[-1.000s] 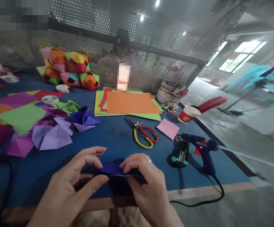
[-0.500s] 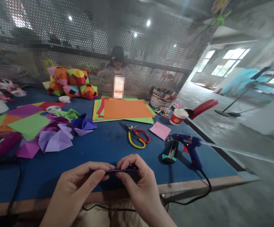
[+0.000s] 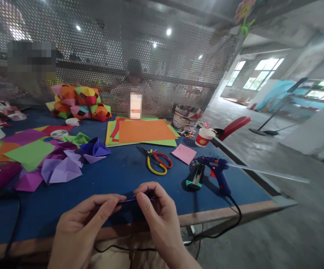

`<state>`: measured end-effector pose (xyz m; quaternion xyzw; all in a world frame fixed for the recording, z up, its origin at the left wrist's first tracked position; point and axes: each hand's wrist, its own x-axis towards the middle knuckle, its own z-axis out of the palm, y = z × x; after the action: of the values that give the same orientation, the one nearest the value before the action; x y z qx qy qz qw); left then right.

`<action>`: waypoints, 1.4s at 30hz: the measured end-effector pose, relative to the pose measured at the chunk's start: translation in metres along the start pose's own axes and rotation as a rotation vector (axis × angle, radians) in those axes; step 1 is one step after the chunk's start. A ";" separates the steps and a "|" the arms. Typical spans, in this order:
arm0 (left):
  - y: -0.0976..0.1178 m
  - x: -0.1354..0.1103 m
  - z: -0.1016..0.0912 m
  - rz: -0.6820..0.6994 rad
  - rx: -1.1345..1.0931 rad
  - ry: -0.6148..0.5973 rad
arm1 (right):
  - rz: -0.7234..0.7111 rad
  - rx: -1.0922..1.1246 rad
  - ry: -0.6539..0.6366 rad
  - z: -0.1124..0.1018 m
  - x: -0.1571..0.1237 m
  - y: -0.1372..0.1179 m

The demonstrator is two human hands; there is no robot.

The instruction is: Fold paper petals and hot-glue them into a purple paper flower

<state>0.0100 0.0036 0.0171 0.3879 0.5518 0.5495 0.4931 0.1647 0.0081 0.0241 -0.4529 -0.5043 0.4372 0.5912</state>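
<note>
Near the table's front edge, a dark blue-purple piece of folded paper (image 3: 127,200) is seen almost edge-on between my hands. My left hand (image 3: 86,218) is closed, pinching its left end between thumb and fingers. On the right end, my right hand (image 3: 162,216) is closed too, its thumb on the near side and its curled fingers hiding part of the sheet. Ahead of my hands lie scissors (image 3: 159,162) with one red and one yellow handle. To the left sit folded lilac paper pieces (image 3: 61,168) and a dark blue folded piece (image 3: 95,148).
A blue glue gun (image 3: 216,168) with a lit red light and a trailing cord lies at the right, beside a teal-ended cutter (image 3: 196,177). Behind are a pink note (image 3: 184,153), a paper cup (image 3: 204,137), stacked coloured sheets (image 3: 148,130) and paper ornaments (image 3: 79,102).
The view has shifted slightly, so the table items appear a little farther left. My right thumb has moved up along the paper's edge; both hands still hold it.
</note>
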 end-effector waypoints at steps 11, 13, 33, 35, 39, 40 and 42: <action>0.001 -0.003 0.001 -0.073 -0.037 0.024 | 0.088 0.057 0.049 0.000 0.000 0.002; 0.000 -0.002 0.001 -0.081 -0.036 0.034 | 0.076 0.072 0.057 0.000 0.000 0.001; 0.007 0.003 0.008 0.380 0.671 0.138 | -0.121 -0.375 0.038 -0.010 0.016 0.005; 0.003 0.007 0.007 0.408 0.795 0.154 | -0.177 -0.526 0.003 -0.010 0.019 0.007; 0.001 0.018 0.006 0.498 1.085 0.170 | -0.263 -0.873 -0.032 -0.004 0.026 0.008; 0.002 0.021 0.006 0.527 1.156 0.169 | -0.275 -0.945 -0.034 -0.002 0.028 0.008; 0.006 0.027 0.007 0.563 1.282 0.153 | -0.290 -1.074 -0.045 0.002 0.033 0.009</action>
<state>0.0099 0.0323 0.0201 0.6903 0.6787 0.2485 -0.0339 0.1655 0.0426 0.0225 -0.6070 -0.7259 0.0423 0.3207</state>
